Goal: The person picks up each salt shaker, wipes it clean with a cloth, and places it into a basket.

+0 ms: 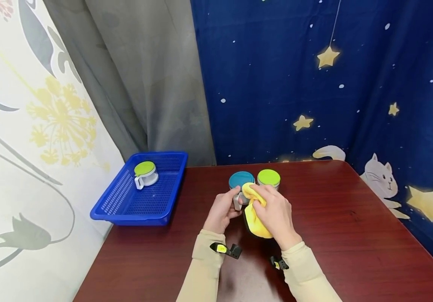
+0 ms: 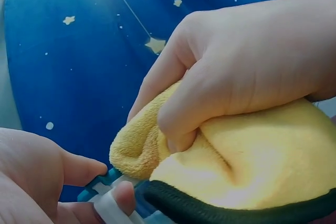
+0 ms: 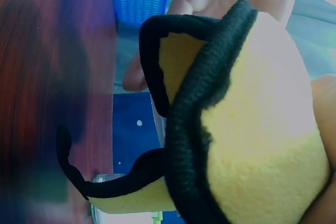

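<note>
My left hand (image 1: 219, 213) grips the white handle (image 2: 111, 206) of a small jar with a teal-blue lid (image 1: 241, 178), thumb up near the lid. A bunched yellow cloth (image 1: 257, 224) with a dark edge is pinched in my right hand (image 1: 277, 213), and it lies against the jar's near side. Much of the jar's body is hidden behind the cloth and hands. Just right of it stands another jar with a lime-green lid (image 1: 269, 178). In the right wrist view, the folded cloth (image 3: 257, 124) covers most of the work.
To the left, a blue perforated basket (image 1: 176, 184) holds a clear jar (image 1: 146, 173) with a lime-green lid and white handle. The dark red wooden table (image 1: 352, 235) extends under everything. Behind it hang a grey curtain (image 1: 163, 84) and a blue starry one (image 1: 269, 84).
</note>
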`<state>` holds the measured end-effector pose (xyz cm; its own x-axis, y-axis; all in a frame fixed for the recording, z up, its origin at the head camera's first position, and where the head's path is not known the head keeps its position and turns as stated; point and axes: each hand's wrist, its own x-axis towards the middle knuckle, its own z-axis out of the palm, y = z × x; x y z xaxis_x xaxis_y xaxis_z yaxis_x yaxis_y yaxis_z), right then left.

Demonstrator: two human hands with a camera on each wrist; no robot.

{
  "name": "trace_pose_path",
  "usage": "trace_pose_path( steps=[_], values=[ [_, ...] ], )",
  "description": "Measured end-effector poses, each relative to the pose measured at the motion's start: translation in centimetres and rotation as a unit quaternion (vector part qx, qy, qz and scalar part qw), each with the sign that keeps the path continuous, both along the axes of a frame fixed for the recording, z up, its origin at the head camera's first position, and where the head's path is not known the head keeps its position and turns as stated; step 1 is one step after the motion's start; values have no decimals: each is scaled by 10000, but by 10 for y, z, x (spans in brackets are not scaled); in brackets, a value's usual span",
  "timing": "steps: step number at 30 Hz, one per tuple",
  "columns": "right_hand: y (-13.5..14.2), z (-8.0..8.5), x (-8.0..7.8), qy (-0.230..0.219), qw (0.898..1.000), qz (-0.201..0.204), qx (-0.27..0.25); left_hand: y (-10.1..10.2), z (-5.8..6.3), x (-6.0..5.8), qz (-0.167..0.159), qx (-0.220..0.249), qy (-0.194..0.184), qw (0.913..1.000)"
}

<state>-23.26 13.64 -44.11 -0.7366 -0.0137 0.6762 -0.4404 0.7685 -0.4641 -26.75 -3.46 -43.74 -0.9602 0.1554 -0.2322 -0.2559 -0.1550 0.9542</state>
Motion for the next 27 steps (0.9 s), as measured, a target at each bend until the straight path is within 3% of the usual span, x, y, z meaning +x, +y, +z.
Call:
trace_pose_path(
  steps=[6, 14, 23, 27],
  values=[
    [-1, 0, 1, 108, 9999, 67, 54, -3, 5, 3, 328, -178, 159, 9992],
    [-2, 0, 4, 375, 9992, 77, 89, -4, 9, 7, 512, 192, 260, 9982],
    [-4, -7, 9, 426, 9991, 76, -7, -2, 12, 12, 674, 99, 263, 9973],
    [-4, -17, 11, 158, 9998, -13, 124, -1, 15, 15, 747, 251, 336, 9963]
  ],
)
